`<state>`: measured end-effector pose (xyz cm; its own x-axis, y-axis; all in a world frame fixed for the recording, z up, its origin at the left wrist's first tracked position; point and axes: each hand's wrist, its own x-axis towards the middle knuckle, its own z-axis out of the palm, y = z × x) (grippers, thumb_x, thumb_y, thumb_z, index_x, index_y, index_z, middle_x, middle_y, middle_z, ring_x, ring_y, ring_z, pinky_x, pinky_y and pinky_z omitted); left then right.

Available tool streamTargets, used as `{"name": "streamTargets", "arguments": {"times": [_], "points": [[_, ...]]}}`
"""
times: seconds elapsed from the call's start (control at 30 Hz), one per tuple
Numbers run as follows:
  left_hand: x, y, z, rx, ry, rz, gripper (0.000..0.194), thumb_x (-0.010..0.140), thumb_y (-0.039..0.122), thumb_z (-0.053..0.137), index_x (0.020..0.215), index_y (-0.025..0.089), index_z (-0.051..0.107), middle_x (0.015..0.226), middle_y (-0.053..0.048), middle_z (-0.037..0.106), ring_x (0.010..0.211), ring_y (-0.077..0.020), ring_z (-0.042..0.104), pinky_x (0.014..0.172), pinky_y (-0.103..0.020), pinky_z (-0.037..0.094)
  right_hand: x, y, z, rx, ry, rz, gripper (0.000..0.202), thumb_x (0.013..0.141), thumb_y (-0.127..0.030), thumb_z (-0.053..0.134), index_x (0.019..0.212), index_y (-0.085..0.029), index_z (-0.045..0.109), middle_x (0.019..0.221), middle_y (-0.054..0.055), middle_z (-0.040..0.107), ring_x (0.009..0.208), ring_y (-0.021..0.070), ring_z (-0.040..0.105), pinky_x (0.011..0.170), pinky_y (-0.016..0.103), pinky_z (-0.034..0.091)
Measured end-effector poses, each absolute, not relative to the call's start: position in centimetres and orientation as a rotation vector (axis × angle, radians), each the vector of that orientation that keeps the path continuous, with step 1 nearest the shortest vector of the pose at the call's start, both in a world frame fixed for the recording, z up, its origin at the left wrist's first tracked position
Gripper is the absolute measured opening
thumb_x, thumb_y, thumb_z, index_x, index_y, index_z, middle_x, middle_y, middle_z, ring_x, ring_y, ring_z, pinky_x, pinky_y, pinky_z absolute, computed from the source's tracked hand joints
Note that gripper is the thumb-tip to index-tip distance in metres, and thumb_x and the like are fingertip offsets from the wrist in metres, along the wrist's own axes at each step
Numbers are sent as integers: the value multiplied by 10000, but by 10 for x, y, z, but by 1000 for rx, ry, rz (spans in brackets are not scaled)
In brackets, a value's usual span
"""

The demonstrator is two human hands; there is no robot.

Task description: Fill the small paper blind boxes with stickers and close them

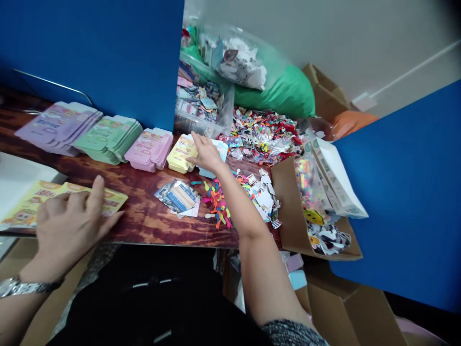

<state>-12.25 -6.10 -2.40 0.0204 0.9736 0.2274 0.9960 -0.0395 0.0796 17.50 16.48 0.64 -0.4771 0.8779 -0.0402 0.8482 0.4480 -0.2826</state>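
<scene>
My left hand (pixel 68 223) lies with its fingers spread over flat yellow printed packs (pixel 113 198) near the table's left front edge. My right hand (pixel 206 153) reaches forward, fingers stretched out and thumb apart, over the right side of a short stack of yellow printed cards or flat boxes (pixel 178 153). Whether its fingertips touch the stack I cannot tell. Light blue flat pieces (pixel 220 150) show partly behind that hand. Leftward along the back stand pink (pixel 147 149), green (pixel 108 137) and purple (pixel 55 125) stacks of the same shape.
Small printed cards (pixel 180 197) and colourful balloon-like pieces (pixel 217 204) lie on the dark wooden table (pixel 144 226). White cut-outs (pixel 264 197) spread beside a cardboard box (pixel 290 206) at right. A clear bin (pixel 205 125), heaped trinkets (pixel 264 134) and a blue panel (pixel 108 48) stand behind.
</scene>
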Motion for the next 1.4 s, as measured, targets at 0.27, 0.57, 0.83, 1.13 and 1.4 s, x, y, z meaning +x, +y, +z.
{"name": "streamTargets", "arguments": {"times": [0.27,0.57,0.83,1.13,1.4], "points": [[-138,-60,-33,-2100,-2197,-435,897,892,676,473,1648,227,299,1549,-216,485,1403,-660,372,930,-834,451,155,187,-3,-1706,-2759,398,1079,810,-468,843,1663,-182,249,1617,185,437,1494,402,377,1223,576,343],[-78,-25,-19,-2375,-1792,-1019,737,945,473,630,1602,239,389,1372,-179,602,1277,-390,601,1072,-572,516,161,148,23,-1468,-2491,116,399,1031,-177,495,1407,-161,629,1282,135,690,1317,290,485,1180,439,367],[-13,-5,-20,-2348,-1789,-1077,1134,883,657,640,1616,-40,125,1446,-362,499,1312,-470,554,1028,-552,503,157,51,49,-1156,-2256,483,281,1025,-226,546,1262,-211,695,1122,48,759,1136,209,632,1100,382,487],[-10,-21,-38,-2388,-2123,-1198,682,885,445,652,1461,137,455,1308,-199,678,1103,-326,729,881,-396,581,166,5,18,-1208,-2009,453,329,1004,-347,607,1308,-243,681,1454,111,608,1368,241,570,1163,432,505],[-12,-26,-27,-2520,-1860,-1224,786,874,395,700,1543,218,327,1391,-153,639,1075,-278,742,789,-332,593,170,-18,1,-1068,-1990,541,301,1051,-358,527,1221,-203,721,1494,150,582,1379,241,575,1167,421,481]]}}
